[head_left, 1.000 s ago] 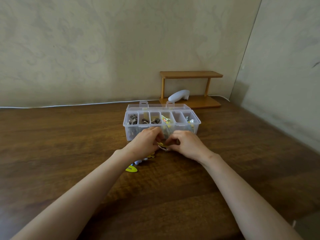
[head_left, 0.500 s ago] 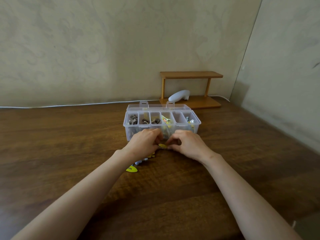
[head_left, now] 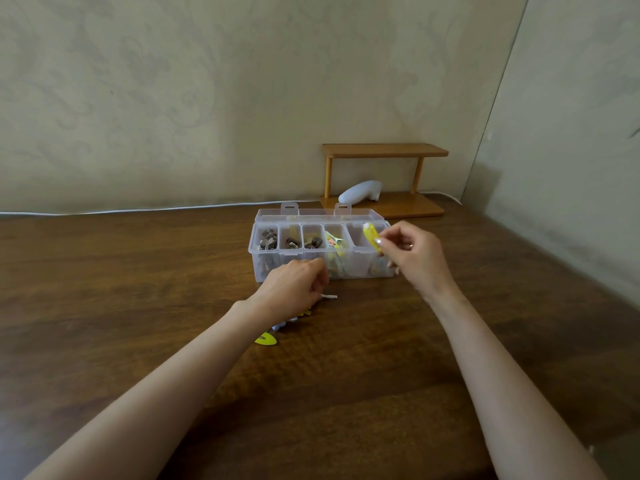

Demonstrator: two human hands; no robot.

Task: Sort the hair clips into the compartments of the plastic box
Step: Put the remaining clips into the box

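Under my hands lies a dark brown wooden table [head_left: 138, 306], beige wall [head_left: 173, 98] beyond. My right hand [head_left: 419, 261] pinches a yellow plastic hair clip [head_left: 371, 234] over the clear plastic box [head_left: 356, 268]. My left hand [head_left: 294, 289] curls; I cannot tell its hold.

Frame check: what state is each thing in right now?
Plastic box: lid open, resting on the table.
Yellow hair clip: pinched, held above the box's right end.
Right hand: pinches the yellow hair clip.
Left hand: curled on a white strip.
Yellow-green clip: lying loose on the table.
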